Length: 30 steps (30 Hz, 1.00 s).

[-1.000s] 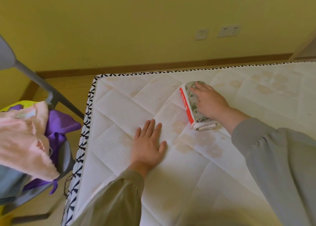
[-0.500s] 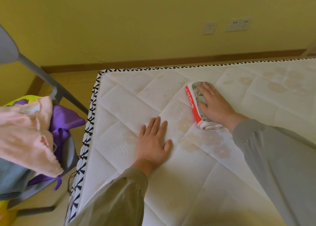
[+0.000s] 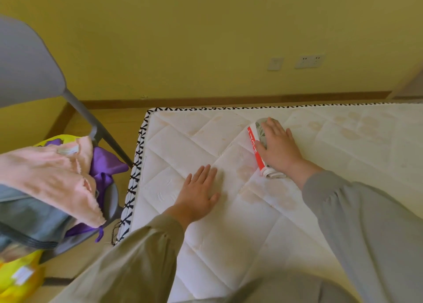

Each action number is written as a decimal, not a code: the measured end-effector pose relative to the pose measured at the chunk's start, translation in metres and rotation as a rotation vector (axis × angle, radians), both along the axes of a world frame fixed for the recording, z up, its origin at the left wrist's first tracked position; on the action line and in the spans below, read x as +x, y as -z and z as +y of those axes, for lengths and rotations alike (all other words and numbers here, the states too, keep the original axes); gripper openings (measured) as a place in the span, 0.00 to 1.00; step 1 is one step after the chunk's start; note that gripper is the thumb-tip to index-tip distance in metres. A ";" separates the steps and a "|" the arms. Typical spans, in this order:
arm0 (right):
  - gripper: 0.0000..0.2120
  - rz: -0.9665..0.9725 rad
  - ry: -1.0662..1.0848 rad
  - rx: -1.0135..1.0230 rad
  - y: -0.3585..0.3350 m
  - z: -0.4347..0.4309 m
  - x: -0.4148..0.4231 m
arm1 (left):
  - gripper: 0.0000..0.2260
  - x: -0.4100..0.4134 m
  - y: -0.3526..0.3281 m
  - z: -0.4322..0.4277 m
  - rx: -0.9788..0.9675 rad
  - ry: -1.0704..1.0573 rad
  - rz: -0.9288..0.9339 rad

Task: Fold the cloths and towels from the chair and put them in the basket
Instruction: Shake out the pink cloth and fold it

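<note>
Folded cloth [image 3: 256, 147]: one, under the right hand [image 3: 279, 149], fingers flat; three cloths [image 3: 52, 176] on the chair [image 3: 23, 62]; left hand [image 3: 199, 195] flat.

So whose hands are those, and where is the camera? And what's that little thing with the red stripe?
There is no machine here, just a person. The one camera sits on their head and looks down, so you see their two arms reaching out, as if you were them. The big white quilted thing is a mattress. The left hand lies flat on it, holding nothing. The right hand presses with straight fingers on a small folded cloth with a red stripe and a leafy pattern. Nothing is gripped. On the left stands a grey chair piled with more cloths to fold: a pink towel on top, a purple cloth peeking out beneath.
</note>
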State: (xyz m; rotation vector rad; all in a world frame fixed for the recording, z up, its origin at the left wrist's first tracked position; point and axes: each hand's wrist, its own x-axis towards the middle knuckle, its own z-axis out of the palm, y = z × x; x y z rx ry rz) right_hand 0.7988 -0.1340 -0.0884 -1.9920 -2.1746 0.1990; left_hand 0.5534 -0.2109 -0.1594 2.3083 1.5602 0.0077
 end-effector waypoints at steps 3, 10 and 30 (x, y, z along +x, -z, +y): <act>0.28 -0.009 -0.075 -0.038 -0.009 -0.016 -0.027 | 0.28 -0.015 -0.021 -0.006 0.066 -0.029 -0.003; 0.28 0.057 -0.230 -0.058 -0.034 -0.049 -0.119 | 0.28 -0.083 -0.077 -0.027 0.218 -0.143 0.020; 0.26 0.150 -0.480 -0.164 -0.030 -0.082 -0.391 | 0.27 -0.314 -0.090 -0.092 0.281 -0.599 0.366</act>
